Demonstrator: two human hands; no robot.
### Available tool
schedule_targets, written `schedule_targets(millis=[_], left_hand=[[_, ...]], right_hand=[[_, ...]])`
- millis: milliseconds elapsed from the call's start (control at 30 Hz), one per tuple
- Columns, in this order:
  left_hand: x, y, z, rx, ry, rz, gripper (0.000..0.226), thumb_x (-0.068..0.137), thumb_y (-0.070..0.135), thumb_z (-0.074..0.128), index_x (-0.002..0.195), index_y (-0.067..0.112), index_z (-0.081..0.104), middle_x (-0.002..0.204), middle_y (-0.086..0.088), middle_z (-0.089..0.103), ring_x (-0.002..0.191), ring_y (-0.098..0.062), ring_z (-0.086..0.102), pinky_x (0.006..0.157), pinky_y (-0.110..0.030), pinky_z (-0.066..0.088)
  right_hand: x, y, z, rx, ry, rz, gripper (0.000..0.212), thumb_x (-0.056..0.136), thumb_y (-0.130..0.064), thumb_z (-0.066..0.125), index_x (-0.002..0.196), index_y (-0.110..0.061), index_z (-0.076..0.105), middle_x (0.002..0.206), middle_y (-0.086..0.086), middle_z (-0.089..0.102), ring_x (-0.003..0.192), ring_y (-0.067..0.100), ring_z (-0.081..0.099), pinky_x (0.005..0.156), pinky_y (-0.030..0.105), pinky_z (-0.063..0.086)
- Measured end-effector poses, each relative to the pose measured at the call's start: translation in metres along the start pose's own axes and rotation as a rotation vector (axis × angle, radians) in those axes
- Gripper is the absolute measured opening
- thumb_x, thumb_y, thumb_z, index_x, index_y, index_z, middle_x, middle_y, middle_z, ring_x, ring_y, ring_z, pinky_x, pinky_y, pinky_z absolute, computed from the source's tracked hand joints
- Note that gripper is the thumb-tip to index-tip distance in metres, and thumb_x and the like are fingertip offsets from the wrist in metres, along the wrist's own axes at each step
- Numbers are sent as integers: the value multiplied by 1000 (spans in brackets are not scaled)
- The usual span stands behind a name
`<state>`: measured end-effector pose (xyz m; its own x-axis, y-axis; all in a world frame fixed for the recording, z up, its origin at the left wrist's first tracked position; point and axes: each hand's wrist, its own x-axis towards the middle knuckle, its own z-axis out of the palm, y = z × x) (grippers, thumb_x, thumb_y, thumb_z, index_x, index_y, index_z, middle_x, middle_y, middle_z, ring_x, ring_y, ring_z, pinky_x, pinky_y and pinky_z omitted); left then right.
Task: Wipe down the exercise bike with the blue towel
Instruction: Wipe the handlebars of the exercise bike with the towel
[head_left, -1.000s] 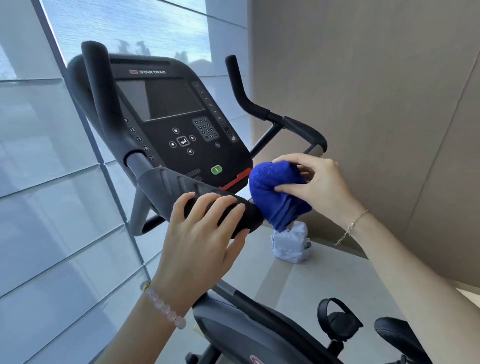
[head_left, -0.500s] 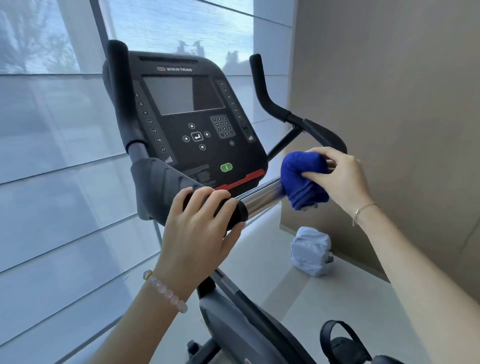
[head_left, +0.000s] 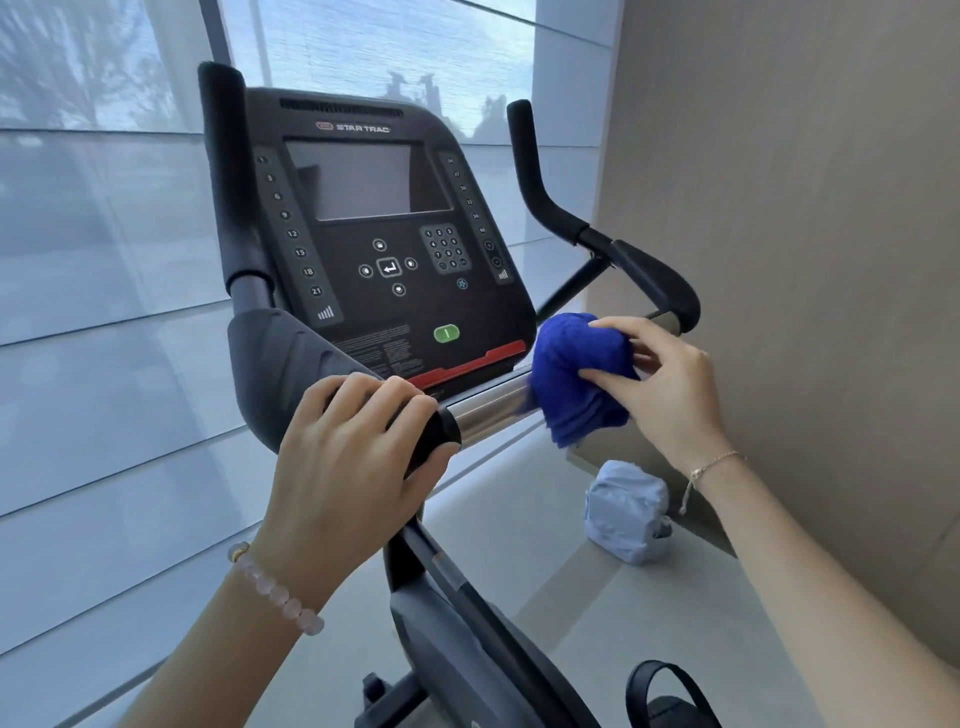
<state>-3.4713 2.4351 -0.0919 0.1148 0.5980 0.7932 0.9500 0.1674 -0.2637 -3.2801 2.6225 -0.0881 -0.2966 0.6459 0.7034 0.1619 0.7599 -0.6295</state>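
Gripping the blue towel (head_left: 576, 379) bunched around the chrome bar (head_left: 488, 410) right of the console (head_left: 384, 249), the right hand (head_left: 660, 384) risks slipping off; the left hand (head_left: 353, 457) clasps the bar's black grip (head_left: 436, 436).

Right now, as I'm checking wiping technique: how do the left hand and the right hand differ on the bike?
The left hand grips the black grip bare; the right hand holds the blue towel bunched round the chrome bar. The left wrist wears a pale bead bracelet, the right a thin chain. Both are on the same handlebar.
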Motion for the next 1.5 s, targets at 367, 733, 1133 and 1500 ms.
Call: schedule_targets(millis=[367, 733, 1133, 1500], left_hand=[[3, 4, 1, 43, 10, -13, 31, 89, 37, 47, 88, 13, 65, 88, -1, 65, 77, -29, 57, 76, -39, 42], [1, 4, 1, 23, 0, -34, 28, 89, 37, 50, 88, 14, 66, 89, 0, 65, 78, -27, 57, 78, -38, 42], [-1, -8, -10, -120, -99, -14, 33, 85, 45, 47, 95, 17, 63, 92, 4, 68, 84, -24, 62, 83, -31, 38], [-5, -26, -15, -223, -167, 102, 31, 70, 33, 63, 96, 15, 63, 103, 5, 69, 90, -23, 63, 85, -29, 39]], right_hand=[[66, 63, -38, -90, 21, 136, 37, 73, -7, 76, 106, -22, 69, 98, -1, 71, 89, 15, 65, 85, 28, 53], [68, 80, -53, -112, 87, 212, 34, 72, -6, 75, 100, -24, 68, 95, 0, 70, 88, 16, 63, 84, 32, 54], [-28, -1, 6, 164, 115, 204, 39, 69, -4, 81, 102, -18, 66, 89, -5, 71, 78, 6, 66, 71, 18, 53], [-103, -67, 72, 424, 324, 342, 38, 69, -2, 80, 98, -22, 66, 96, -1, 70, 89, 10, 65, 79, 26, 56]])
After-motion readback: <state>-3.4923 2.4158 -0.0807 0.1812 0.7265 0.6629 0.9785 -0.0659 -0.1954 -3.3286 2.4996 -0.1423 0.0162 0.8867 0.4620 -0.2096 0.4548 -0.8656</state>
